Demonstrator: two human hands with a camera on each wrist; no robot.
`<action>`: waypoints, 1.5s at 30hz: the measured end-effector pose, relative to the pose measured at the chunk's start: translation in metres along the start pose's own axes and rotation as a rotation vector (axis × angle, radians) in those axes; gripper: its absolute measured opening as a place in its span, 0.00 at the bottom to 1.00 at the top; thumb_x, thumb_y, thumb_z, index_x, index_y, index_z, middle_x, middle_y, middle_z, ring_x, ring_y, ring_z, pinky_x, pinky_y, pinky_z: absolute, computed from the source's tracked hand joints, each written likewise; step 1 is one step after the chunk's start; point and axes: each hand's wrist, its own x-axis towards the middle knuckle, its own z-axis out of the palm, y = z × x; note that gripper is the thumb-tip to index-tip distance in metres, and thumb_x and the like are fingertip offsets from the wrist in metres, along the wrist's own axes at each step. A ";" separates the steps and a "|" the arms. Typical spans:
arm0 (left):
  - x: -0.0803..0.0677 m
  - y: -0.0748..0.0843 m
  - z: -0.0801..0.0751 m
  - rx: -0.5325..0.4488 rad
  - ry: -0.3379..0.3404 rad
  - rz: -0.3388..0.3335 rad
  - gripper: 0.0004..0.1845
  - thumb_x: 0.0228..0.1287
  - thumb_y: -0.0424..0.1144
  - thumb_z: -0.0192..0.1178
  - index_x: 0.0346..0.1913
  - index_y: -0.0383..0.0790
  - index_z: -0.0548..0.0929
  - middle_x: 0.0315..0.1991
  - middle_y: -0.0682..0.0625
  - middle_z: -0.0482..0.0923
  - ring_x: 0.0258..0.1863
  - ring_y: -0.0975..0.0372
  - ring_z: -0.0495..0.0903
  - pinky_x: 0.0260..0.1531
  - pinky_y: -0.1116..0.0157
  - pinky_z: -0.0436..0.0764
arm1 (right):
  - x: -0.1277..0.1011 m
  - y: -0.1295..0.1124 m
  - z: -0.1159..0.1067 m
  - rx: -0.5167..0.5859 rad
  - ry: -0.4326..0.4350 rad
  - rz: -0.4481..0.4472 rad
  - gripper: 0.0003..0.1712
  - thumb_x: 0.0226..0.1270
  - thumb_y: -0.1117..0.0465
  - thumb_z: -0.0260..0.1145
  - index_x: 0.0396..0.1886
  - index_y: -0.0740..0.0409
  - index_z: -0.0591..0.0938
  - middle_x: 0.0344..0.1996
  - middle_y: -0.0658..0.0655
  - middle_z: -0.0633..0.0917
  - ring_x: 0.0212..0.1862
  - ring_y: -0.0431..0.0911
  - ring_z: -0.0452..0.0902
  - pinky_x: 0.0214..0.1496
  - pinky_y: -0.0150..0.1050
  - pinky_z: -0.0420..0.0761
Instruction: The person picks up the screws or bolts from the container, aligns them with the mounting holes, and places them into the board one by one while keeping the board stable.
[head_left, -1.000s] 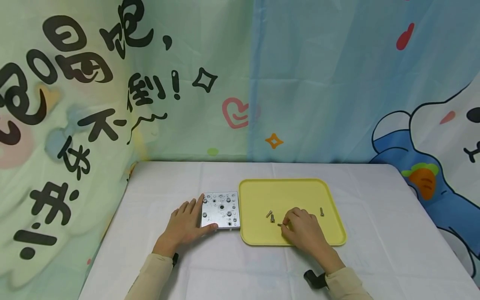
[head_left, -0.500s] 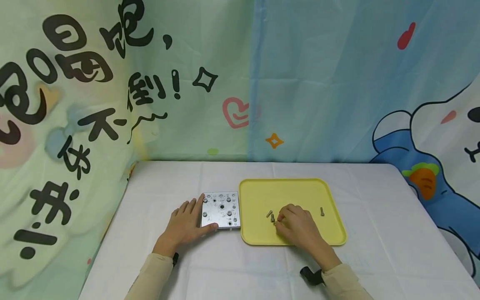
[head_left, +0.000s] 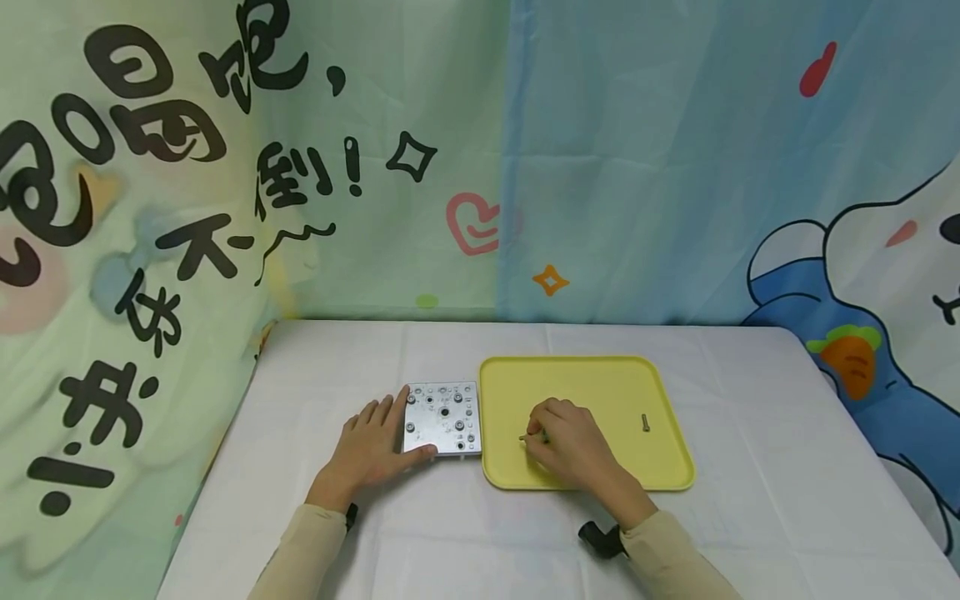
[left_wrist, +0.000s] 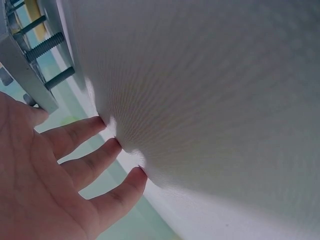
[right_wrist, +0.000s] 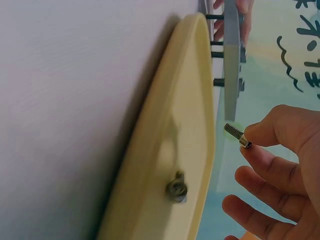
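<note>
At the left, the left hand (head_left: pixel 369 457) is lying flat on the white tablecloth (head_left: pixel 375 542) with its fingers (left_wrist: pixel 75 135) straight and spread, its thumb and forefinger resting against the left and near edges of the metal plate (head_left: pixel 442 418), which is standing raised on threaded posts (left_wrist: pixel 47 45) just left of the yellow tray (head_left: pixel 592 383). Several screws are sitting in the plate's holes. Moving right, the right hand (head_left: pixel 564 443) is hovering over the left half of the tray, pinching a small screw (right_wrist: pixel 237 135) between thumb and forefinger, the threaded end pointing left toward the plate; in the head view the screw's tip (head_left: pixel 522 437) is sticking out just left of the fingers, near the plate's right edge but not touching it. In the right wrist view a further screw (right_wrist: pixel 176 189) is lying on the tray floor near the hand. Farther right, one more screw (head_left: pixel 645 422) is lying alone on the tray, well apart from both hands.
</note>
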 end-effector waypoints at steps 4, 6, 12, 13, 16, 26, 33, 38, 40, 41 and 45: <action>0.000 0.000 -0.001 -0.003 -0.002 -0.002 0.59 0.57 0.79 0.51 0.81 0.46 0.48 0.75 0.35 0.59 0.72 0.40 0.58 0.66 0.39 0.60 | 0.008 -0.008 0.001 -0.001 -0.020 -0.005 0.10 0.54 0.61 0.76 0.25 0.53 0.81 0.36 0.51 0.83 0.37 0.50 0.79 0.39 0.51 0.79; 0.000 0.000 -0.001 -0.004 -0.003 -0.001 0.59 0.57 0.79 0.51 0.81 0.46 0.48 0.75 0.36 0.58 0.72 0.40 0.57 0.66 0.39 0.60 | 0.011 -0.012 0.002 -0.006 -0.030 -0.011 0.10 0.54 0.60 0.76 0.25 0.52 0.81 0.37 0.51 0.83 0.38 0.50 0.79 0.40 0.52 0.79; 0.000 0.001 -0.002 -0.014 -0.003 0.002 0.58 0.58 0.78 0.52 0.81 0.46 0.48 0.75 0.36 0.58 0.72 0.40 0.57 0.66 0.39 0.60 | 0.021 -0.024 0.005 0.017 -0.026 -0.052 0.08 0.55 0.61 0.76 0.25 0.52 0.82 0.37 0.51 0.83 0.40 0.50 0.79 0.42 0.53 0.79; -0.001 0.001 -0.002 -0.014 -0.002 0.001 0.58 0.58 0.78 0.52 0.81 0.45 0.48 0.75 0.36 0.58 0.72 0.40 0.57 0.66 0.39 0.60 | 0.023 -0.027 0.006 0.020 -0.026 -0.058 0.08 0.55 0.61 0.75 0.26 0.52 0.82 0.37 0.51 0.83 0.40 0.50 0.79 0.43 0.53 0.79; -0.001 0.001 -0.002 -0.007 0.002 0.000 0.58 0.58 0.78 0.52 0.81 0.45 0.49 0.74 0.35 0.59 0.72 0.40 0.58 0.66 0.39 0.60 | 0.028 -0.034 0.008 0.035 -0.039 -0.068 0.07 0.55 0.62 0.74 0.26 0.52 0.82 0.37 0.50 0.82 0.41 0.50 0.79 0.45 0.52 0.78; -0.003 0.003 -0.005 0.001 0.012 0.003 0.58 0.58 0.79 0.50 0.81 0.45 0.49 0.74 0.35 0.60 0.72 0.40 0.59 0.65 0.39 0.61 | 0.037 -0.053 0.015 0.055 -0.108 -0.076 0.05 0.58 0.60 0.71 0.27 0.52 0.82 0.39 0.50 0.82 0.44 0.49 0.77 0.51 0.51 0.76; -0.003 0.003 -0.005 -0.002 0.021 0.007 0.58 0.58 0.78 0.51 0.81 0.44 0.50 0.73 0.35 0.61 0.71 0.39 0.59 0.65 0.39 0.62 | 0.038 -0.057 0.021 0.027 -0.117 -0.095 0.05 0.59 0.60 0.70 0.26 0.51 0.81 0.39 0.50 0.82 0.43 0.48 0.77 0.50 0.51 0.77; -0.002 0.002 -0.004 0.009 0.012 0.006 0.58 0.58 0.79 0.50 0.81 0.45 0.49 0.74 0.35 0.60 0.72 0.39 0.59 0.65 0.39 0.62 | 0.038 -0.059 0.024 0.011 -0.135 -0.088 0.06 0.59 0.59 0.70 0.26 0.50 0.81 0.39 0.50 0.82 0.43 0.48 0.77 0.51 0.51 0.77; -0.001 0.002 -0.004 0.008 0.011 0.005 0.58 0.58 0.79 0.50 0.81 0.45 0.49 0.74 0.35 0.60 0.72 0.39 0.59 0.65 0.39 0.62 | 0.038 -0.059 0.025 0.014 -0.138 -0.089 0.05 0.59 0.59 0.70 0.27 0.50 0.81 0.40 0.50 0.82 0.44 0.48 0.77 0.51 0.51 0.76; -0.001 0.002 -0.003 0.009 0.011 0.004 0.58 0.58 0.79 0.50 0.81 0.45 0.49 0.74 0.35 0.60 0.72 0.39 0.59 0.65 0.39 0.62 | 0.038 -0.059 0.026 0.014 -0.138 -0.090 0.05 0.59 0.59 0.70 0.27 0.50 0.81 0.40 0.50 0.82 0.44 0.48 0.77 0.51 0.51 0.76; -0.001 0.001 -0.002 0.008 0.017 0.003 0.58 0.58 0.79 0.50 0.81 0.45 0.49 0.74 0.35 0.60 0.72 0.39 0.59 0.65 0.39 0.62 | 0.038 -0.061 0.027 0.024 -0.135 -0.095 0.05 0.60 0.59 0.70 0.28 0.50 0.81 0.40 0.50 0.82 0.44 0.48 0.77 0.50 0.51 0.76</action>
